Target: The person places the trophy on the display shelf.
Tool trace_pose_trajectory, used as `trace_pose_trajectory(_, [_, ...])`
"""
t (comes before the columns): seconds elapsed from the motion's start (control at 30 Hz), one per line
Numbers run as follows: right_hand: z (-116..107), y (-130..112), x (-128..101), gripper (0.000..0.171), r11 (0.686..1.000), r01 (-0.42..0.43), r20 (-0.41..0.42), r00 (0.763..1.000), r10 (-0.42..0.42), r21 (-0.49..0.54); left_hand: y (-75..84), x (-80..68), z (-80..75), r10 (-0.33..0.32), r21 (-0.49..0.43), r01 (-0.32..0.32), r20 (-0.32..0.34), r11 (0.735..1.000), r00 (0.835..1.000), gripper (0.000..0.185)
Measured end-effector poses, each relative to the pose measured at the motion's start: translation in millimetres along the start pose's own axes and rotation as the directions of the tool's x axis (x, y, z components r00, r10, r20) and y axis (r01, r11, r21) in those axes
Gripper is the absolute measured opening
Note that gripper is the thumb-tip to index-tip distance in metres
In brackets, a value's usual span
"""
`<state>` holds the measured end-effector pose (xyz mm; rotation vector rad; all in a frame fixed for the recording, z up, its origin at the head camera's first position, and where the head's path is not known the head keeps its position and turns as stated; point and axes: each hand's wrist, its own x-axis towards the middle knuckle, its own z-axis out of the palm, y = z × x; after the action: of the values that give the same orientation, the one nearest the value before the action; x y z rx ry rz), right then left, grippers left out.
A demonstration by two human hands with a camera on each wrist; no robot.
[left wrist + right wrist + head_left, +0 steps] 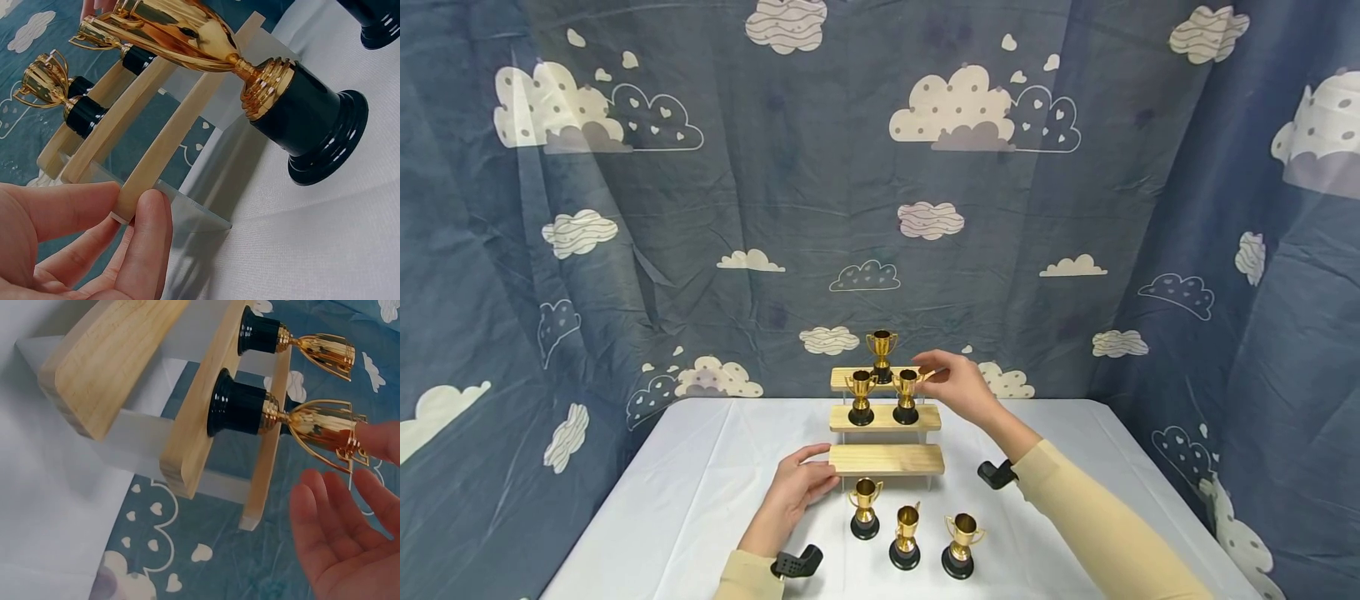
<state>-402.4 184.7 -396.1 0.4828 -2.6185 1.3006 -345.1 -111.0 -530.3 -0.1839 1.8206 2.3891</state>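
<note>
Gold-coloured and set on a black base, the small trophy point(906, 397) stands upright at the right end of the middle step point(925, 418) of a three-step wooden riser point(886, 459), just below the centre of the head view. The right hand point(958, 385) hovers at its right side with fingers spread and relaxed; a fingertip point(378, 439) meets the cup's handle, and the hand holds nothing. A second trophy point(860, 398) stands to its left on the same step, and a third point(882, 356) sits on the top step behind them. The left hand point(797, 492) rests at the left end of the bottom step, thumb and fingers point(147, 240) pinching the corner of the board. In front of the riser, low in the frame, three more trophies point(906, 537) stand in a loose row on the white tablecloth point(692, 508). A blue curtain point(625, 250) printed with clouds fills the upper part of the frame.
</note>
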Motion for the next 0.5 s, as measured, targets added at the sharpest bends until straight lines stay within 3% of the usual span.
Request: trace_pose_trajectory(0.5, [-17, 2, -12, 0.044, 0.999, 0.004, -0.024, 1.0, -0.005, -0.041, -0.2, 2.4, -1.6, -0.02, 0.01, 0.02, -0.008, 1.0, 1.0, 0.054])
